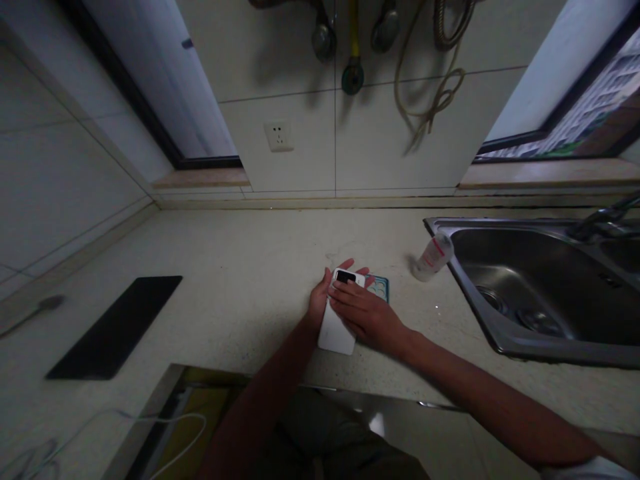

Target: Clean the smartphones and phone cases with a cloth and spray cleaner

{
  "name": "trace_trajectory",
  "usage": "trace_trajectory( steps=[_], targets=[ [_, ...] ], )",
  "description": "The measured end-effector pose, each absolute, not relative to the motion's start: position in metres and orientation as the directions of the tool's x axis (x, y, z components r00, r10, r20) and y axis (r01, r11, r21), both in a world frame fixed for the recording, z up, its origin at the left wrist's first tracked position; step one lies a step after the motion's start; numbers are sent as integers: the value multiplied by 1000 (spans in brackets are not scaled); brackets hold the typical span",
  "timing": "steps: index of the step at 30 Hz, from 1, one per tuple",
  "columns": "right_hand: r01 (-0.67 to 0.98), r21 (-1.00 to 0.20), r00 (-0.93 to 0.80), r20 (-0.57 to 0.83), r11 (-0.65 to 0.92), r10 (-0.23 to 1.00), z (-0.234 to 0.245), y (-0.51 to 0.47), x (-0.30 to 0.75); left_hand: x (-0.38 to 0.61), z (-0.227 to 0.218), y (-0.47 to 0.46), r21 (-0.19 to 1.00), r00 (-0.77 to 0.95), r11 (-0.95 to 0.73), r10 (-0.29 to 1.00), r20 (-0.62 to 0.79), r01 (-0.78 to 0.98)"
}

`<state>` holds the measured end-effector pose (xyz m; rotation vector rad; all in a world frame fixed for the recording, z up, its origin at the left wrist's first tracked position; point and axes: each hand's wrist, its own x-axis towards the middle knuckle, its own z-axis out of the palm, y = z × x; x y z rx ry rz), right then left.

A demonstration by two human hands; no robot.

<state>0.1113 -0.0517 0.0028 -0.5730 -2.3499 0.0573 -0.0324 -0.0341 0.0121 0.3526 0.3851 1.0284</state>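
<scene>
A white smartphone-like slab [337,335] with a black panel at its top end is tilted above the counter in front of me. My left hand [319,297] grips it from the left and beneath, thumb along the edge and fingertips showing past the far end. Across its upper face lies my right hand [367,313], fingers flat and touching the surface, covering its middle. Partly hidden behind the hands is a blue-edged flat item with pale round shapes [380,288], resting on the counter.
A clear bottle with a red-and-white label [434,256] stands by the steel sink [493,343] on the right. To the left lie a black flat panel [117,327] and a white cable [165,419]. The speckled counter [240,267] meets a tiled wall with a socket [279,135].
</scene>
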Motion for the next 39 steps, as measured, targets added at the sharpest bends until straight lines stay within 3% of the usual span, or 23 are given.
trace_trajectory(
  steps=[6, 12, 23, 29, 36, 39],
  targets=[
    [506, -167, -613, 620, 846, 489, 8, -49, 120, -30, 6, -32, 455, 428, 441, 893, -137, -774],
    [616, -252, -490, 619, 746, 614, 7, -42, 128, -31, 7, -28, 430, 487, 550, 835, -256, -716],
    [468, -139, -624, 647, 873, 438, 14, -56, 124, -30, 3, -38, 504, 528, 492, 845, -80, -710],
    [577, -155, -530, 676, 802, 512, 17, -42, 137, -27, 9, -28, 440, 502, 573, 819, -278, -691],
    [671, -207, -467, 628, 712, 622, 6, -48, 131, -29, 4, -22, 461, 407, 452, 891, -200, -764],
    [672, -188, -465, 645, 716, 606, 6, -54, 126, -33, 6, -23, 449, 389, 434, 901, -193, -781]
  ],
)
